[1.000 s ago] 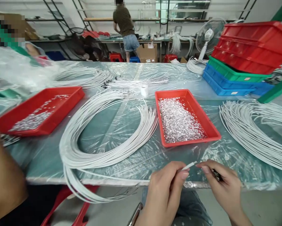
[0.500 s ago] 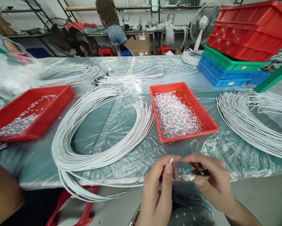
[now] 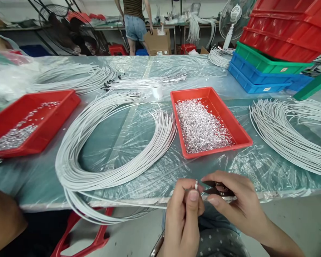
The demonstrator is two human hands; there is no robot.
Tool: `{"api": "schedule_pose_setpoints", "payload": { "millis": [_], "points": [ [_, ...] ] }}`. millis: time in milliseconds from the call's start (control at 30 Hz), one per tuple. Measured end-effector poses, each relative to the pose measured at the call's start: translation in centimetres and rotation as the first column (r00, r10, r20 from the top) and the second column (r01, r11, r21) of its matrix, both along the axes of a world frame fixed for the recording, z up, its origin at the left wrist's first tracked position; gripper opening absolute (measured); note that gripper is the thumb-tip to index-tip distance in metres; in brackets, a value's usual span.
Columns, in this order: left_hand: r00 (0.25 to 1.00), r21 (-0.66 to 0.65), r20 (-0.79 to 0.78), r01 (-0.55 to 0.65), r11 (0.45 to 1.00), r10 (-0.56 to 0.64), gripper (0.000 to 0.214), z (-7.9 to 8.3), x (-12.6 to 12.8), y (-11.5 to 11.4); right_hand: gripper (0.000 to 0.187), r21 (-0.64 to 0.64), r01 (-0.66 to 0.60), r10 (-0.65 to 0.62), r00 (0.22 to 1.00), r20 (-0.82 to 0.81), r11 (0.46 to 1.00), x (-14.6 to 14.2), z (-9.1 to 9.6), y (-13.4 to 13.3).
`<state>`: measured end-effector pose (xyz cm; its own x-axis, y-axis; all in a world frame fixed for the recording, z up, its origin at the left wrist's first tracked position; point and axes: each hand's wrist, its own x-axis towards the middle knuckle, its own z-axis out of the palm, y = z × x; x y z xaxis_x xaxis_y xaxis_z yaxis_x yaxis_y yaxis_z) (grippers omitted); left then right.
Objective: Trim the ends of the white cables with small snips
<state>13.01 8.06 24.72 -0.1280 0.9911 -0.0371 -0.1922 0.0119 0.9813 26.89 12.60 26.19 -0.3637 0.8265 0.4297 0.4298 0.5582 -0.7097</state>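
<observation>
Cable end (image 3: 196,185) in left hand (image 3: 182,217)

Bright, even, cool-toned light fills the room, throwing streaky glare across the plastic sheeting (image 3: 273,173) and glinting off the small metal bits (image 3: 203,128). The left hand (image 3: 186,217) and right hand (image 3: 246,203) look fairly crisp, while an arm (image 3: 2,221) at the left edge is blurred. Wide-angle distortion stretches the stacked bins (image 3: 284,39), and the bottom right corner darkens.
</observation>
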Motion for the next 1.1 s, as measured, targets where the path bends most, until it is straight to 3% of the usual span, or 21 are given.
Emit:
{"api": "schedule_pose_setpoints", "payload": {
  "millis": [200, 600, 833, 1100],
  "points": [
    [0.998, 0.062, 0.052, 0.043, 0.997, -0.046, 0.034, 0.1, -0.2, 0.1, 0.032, 0.028, 0.008, -0.009, 0.999, 0.044, 1.0, -0.2, 0.2, 0.1],
    [0.994, 0.023, -0.023, 0.109, 0.994, -0.108, 0.036, -0.7, -1.0, 0.5, 0.029, 0.064, 0.014, -0.014, 1.0, 0.009, 0.998, 0.6, -0.6, -0.7],
    [1.0, 0.098, 0.021, 0.019, 0.995, -0.021, 0.019, -0.3, -0.7, 0.7, 0.029, 0.06, 0.028, -0.028, 1.0, -0.004, 0.998, 0.3, -1.0, -1.2],
    [0.998, 0.227, -0.032, -0.038, 0.973, 0.046, 0.009, -1.0, -0.8, 0.8, 0.032, 0.093, 0.09, -0.095, 0.994, 0.05, 0.992, -0.1, -0.5, -1.0]
  ]
}}
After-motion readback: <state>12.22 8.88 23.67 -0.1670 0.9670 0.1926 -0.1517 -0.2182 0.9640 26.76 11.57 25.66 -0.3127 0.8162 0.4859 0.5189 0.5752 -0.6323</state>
